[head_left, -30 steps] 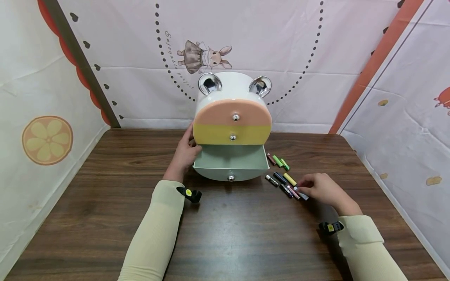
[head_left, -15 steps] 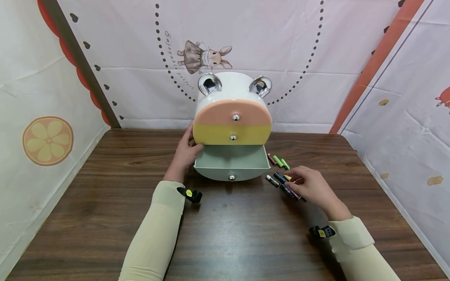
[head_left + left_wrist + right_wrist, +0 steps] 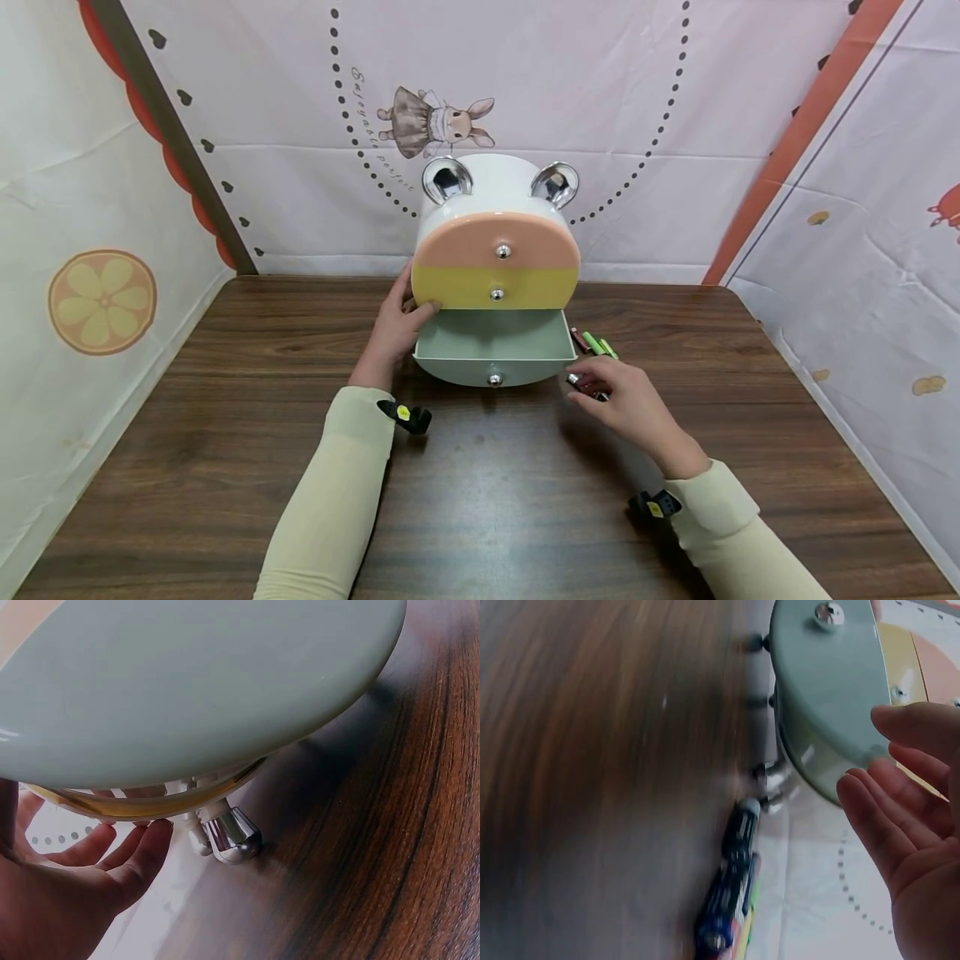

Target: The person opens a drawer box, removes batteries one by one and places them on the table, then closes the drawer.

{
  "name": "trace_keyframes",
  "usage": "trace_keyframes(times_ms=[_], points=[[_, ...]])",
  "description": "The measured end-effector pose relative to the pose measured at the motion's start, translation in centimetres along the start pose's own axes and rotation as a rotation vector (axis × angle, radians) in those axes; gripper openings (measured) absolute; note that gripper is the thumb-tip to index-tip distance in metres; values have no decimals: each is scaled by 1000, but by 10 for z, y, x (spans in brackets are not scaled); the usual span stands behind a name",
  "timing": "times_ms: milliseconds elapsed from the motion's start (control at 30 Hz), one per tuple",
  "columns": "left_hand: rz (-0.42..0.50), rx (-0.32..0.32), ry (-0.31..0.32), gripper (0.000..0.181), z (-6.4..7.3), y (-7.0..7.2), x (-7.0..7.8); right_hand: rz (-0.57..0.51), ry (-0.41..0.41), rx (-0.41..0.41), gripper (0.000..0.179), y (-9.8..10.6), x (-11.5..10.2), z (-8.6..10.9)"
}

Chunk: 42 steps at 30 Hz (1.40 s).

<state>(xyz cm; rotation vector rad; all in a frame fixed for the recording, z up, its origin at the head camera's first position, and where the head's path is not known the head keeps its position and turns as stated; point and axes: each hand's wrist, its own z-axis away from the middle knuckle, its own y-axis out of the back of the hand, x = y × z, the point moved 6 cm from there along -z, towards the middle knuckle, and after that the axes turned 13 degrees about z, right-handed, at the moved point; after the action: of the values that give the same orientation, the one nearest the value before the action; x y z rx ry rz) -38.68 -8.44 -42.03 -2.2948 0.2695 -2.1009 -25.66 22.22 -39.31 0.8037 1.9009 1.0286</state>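
A small rounded drawer cabinet [image 3: 491,187] with shiny metal ears stands at the table's back. Its green bottom drawer [image 3: 453,371] is pulled out, and nothing shows inside. My left hand [image 3: 393,333] holds the cabinet's left side, thumb at the lower edge of the yellow drawer [image 3: 457,287], fingers along the side. My right hand [image 3: 630,404] hovers by the drawer's right front corner, thumb and fingers apart with nothing between them. Under and beyond it lie several small batteries, including a green battery [image 3: 592,343] and a dark battery [image 3: 740,831]; some are hidden by the hand.
The wooden table [image 3: 480,517] runs up to a printed cloth backdrop [image 3: 622,100] behind and at both sides. Metal feet [image 3: 236,836] raise the cabinet above the tabletop. Round metal knobs, such as the bottom drawer's knob [image 3: 495,380], project from the fronts.
My right hand has moved left from the right end of the batteries to the drawer's corner, covering several batteries. My left thumb has shifted slightly onto the yellow drawer's edge; the cabinet has stayed put.
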Motion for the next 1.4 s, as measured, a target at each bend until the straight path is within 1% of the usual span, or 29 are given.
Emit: trace_keyframes(times_ms=[200, 333, 433, 567, 700, 833, 867, 933, 1033, 1067, 1100, 1300, 1400], points=[[23, -6, 24, 78, 1, -1, 3, -6, 45, 20, 38, -9, -15, -8], [43, -15, 42, 81, 7, -5, 13, -5, 80, 31, 40, -15, -24, -12], [49, -17, 48, 81, 9, -7, 17, -9, 84, 15, 40, -21, -30, -15], [39, -13, 38, 80, 5, -5, 10, -27, 80, -16, 39, -28, -37, -18], [26, -7, 10, 77, 0, -2, 2, -20, 93, -34, 38, -35, -45, -22], [29, -1, 1, 77, -2, -1, -1, 13, 115, -51, 38, -41, -52, -26], [34, -2, 11, 78, 0, -2, 2, 18, 123, -50, 38, -43, -54, -26], [33, -1, 13, 78, 0, -2, 2, 39, 142, -38, 37, -45, -56, -28], [27, -1, 16, 78, 0, -2, 2, 89, 192, -4, 37, -45, -62, -30], [28, -1, 19, 78, 0, -2, 2, 122, 216, 10, 36, -45, -65, -30], [24, -1, 16, 78, -2, -1, -1, 161, 246, 26, 36, -45, -68, -30], [48, -10, 40, 81, -3, 0, -2, 389, 436, 112, 30, -43, -91, -33], [50, -11, 35, 80, -2, 1, -1, 466, 487, 139, 24, -44, -101, -35]])
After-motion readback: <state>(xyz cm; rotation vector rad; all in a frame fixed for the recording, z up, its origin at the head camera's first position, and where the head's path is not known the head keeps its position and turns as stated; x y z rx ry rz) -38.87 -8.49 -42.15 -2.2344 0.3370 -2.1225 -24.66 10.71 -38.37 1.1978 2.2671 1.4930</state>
